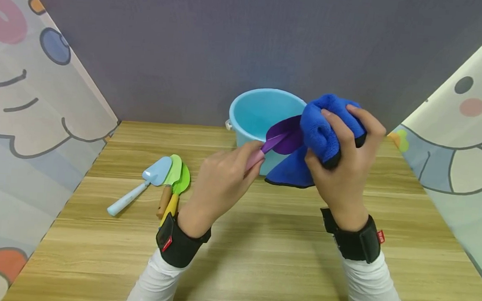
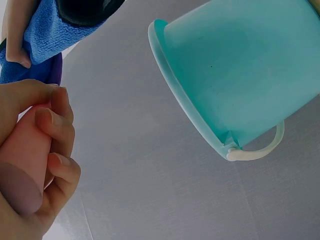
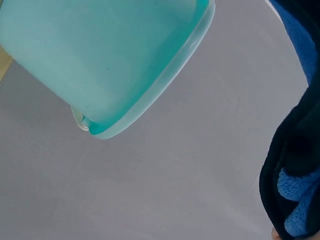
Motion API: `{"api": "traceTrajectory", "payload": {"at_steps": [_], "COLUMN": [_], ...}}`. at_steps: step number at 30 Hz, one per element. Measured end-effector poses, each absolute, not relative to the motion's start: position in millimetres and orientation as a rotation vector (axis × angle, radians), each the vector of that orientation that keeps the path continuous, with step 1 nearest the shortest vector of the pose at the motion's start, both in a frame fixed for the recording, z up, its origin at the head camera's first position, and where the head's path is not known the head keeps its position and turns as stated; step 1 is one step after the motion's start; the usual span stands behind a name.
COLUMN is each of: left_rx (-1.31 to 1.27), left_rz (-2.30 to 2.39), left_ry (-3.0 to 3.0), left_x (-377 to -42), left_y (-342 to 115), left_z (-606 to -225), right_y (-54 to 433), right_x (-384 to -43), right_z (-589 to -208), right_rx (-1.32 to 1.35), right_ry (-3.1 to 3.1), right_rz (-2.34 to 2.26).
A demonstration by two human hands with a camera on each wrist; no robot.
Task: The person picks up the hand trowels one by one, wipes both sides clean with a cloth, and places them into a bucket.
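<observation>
My left hand [image 1: 224, 179] grips the pink handle [image 2: 25, 150] of a small toy trowel with a purple blade [image 1: 286, 135], held up in front of the bucket. Opposite it, my right hand [image 1: 347, 162] holds a bunched blue cloth [image 1: 327, 124] with dark edging against the blade's tip. One corner of the cloth hangs below, and the cloth hides the end of the blade. Only dark edging and blue folds of the cloth [image 3: 297, 195] show in the right wrist view, with a bit of fingertip at the bottom.
A light blue bucket [image 1: 248, 104] with a white handle stands at the back of the wooden table [image 1: 258, 263], by the grey wall. To the left lie a light blue trowel [image 1: 137, 190], a pale green one [image 1: 174, 169] with a brown handle and a green one [image 1: 182, 179] with a yellow handle.
</observation>
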State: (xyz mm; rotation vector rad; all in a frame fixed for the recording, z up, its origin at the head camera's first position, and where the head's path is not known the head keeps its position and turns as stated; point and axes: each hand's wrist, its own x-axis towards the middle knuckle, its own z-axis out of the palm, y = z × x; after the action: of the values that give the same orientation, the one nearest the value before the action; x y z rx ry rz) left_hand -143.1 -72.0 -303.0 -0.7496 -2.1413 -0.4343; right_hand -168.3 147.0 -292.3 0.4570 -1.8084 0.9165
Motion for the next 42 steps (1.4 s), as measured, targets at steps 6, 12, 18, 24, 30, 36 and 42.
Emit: {"api": "traceTrajectory", "payload": {"at_steps": [6, 12, 18, 24, 30, 36, 42], "left_rx": [-0.748, -0.735, -0.708, -0.674, -0.635, -0.592, -0.577], "left_rz": [-0.447, -0.439, -0.42, -0.401, -0.447, -0.471, -0.485], "left_ry": [-2.143, -2.14, -2.142, -2.157, -2.146, -2.144, -2.158], "left_x": [-142, -141, -141, -142, -141, -141, -142], "left_y": [-73, -74, -75, -76, -77, -79, -80], "left_z": [-302, -300, -300, -301, -299, -299, -300], "right_y": [147, 149, 153, 158, 163, 162, 155], "right_x": [-170, -171, -174, -175, -175, -172, -167], "right_z": [-289, -289, -288, -288, -287, -286, -283], "right_rx": [0.412, 0.371, 0.32, 0.264, 0.236, 0.229, 0.236], "right_ry": [-1.764, -1.732, -1.7, -1.742, -1.774, -1.794, -1.742], "right_rz": [0.946, 0.943, 0.984, 1.008, 1.049, 1.049, 1.075]}}
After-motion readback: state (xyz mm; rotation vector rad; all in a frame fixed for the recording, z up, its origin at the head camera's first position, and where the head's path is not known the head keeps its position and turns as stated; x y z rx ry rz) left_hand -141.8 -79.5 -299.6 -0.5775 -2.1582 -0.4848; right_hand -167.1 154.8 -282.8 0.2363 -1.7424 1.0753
